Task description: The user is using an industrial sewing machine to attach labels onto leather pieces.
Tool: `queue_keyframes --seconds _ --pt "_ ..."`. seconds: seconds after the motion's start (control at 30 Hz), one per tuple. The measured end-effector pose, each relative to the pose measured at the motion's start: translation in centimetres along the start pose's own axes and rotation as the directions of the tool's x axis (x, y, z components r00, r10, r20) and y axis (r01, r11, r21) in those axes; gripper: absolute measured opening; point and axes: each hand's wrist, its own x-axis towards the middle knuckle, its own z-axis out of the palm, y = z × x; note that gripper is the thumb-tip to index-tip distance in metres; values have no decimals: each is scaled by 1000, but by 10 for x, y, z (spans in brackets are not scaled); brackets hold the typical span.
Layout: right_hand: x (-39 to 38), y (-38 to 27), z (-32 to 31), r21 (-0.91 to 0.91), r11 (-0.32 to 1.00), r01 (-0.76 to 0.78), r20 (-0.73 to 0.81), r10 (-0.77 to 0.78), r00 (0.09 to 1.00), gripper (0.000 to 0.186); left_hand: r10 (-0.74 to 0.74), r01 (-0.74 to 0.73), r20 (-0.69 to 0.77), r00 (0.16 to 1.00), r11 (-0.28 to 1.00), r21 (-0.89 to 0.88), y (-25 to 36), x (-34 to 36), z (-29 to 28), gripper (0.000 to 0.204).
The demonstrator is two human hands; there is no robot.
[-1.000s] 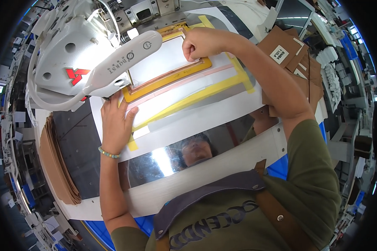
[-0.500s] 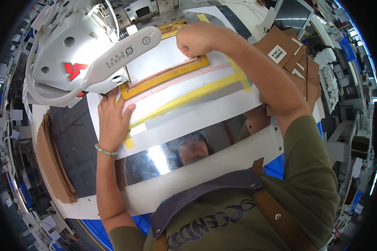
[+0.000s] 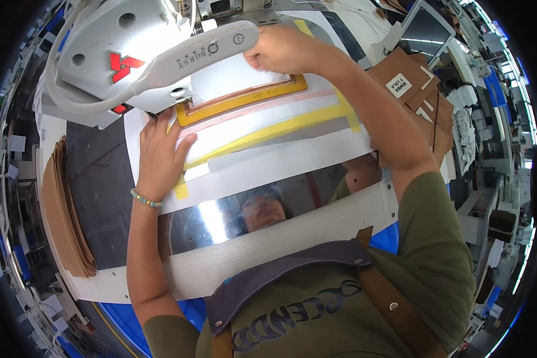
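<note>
A yellow template frame [image 3: 250, 100] lies under the white sewing machine head [image 3: 92, 74], with a white sheet [image 3: 224, 80] inside it. Over the sheet, near the frame's far right part, my right hand [image 3: 283, 51] is closed with its fingers curled down. What its fingertips hold, if anything, is hidden. My left hand [image 3: 161, 152] rests flat with fingers spread at the frame's near left corner, its fingertips close beneath the machine head. A white lamp arm [image 3: 203, 53] reaches across above the frame and hides part of it.
Yellow tape strips [image 3: 274, 130] cross white paper [image 3: 250, 173] on the table. A shiny metal plate [image 3: 322, 194] lies along the near side. Brown card pieces are stacked at left [image 3: 68, 221] and more brown cards [image 3: 391, 62] lie at right, near a screen [image 3: 426, 33].
My right hand has shifted a little left over the sheet, away from the frame's right corner. My left hand stays at the near left corner. The whole view has shifted slightly.
</note>
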Motion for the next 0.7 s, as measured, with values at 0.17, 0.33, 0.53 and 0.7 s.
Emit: queue_keyframes --seconds 0.17,0.33,0.53,0.7 --pt "17 -38 24 474 877 73 118 -146 982 29 -10 10 -22 1000 1000 0 -3 -2 5 52" --pt "39 -67 40 709 704 -47 151 -87 985 28 -14 13 -51 999 1000 -15 -1 0 5 55" --pt "-4 -62 33 567 794 219 -220 -110 969 50 13 -8 -155 988 999 32 -13 -9 -12 53" --pt "-57 -20 37 506 838 202 -402 22 915 34 -197 305 -395 897 924 232 -117 -59 -79 39"
